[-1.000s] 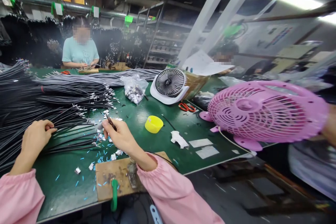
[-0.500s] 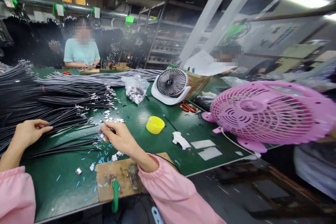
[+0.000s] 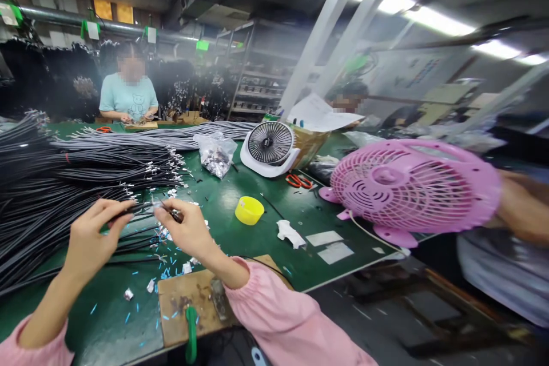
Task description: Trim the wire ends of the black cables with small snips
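Observation:
My left hand [image 3: 96, 234] pinches a black cable near its end, over the lower edge of the cable pile. Facing it, my right hand [image 3: 186, 227] is closed on a small dark tool with a thin tip, which points toward the cable end. Both hands are a short gap apart above the green table [image 3: 223, 206]. To the left lie bundles of black cables [image 3: 77, 189] with stripped, pale ends. Foil scraps [image 3: 187, 267] and short blue bits are scattered beneath and in front of my hands.
A wooden board [image 3: 180, 303] with a green clamp [image 3: 191, 334] is at the near edge. Right of my hands are a yellow ring [image 3: 249, 210], orange scissors [image 3: 299, 181], a white fan [image 3: 270, 146] and a pink fan [image 3: 398, 189]. A person [image 3: 128, 94] sits across the table.
My left hand has moved right and now holds a cable end close to my right hand. My right hand has shifted slightly left. The view has tilted a little.

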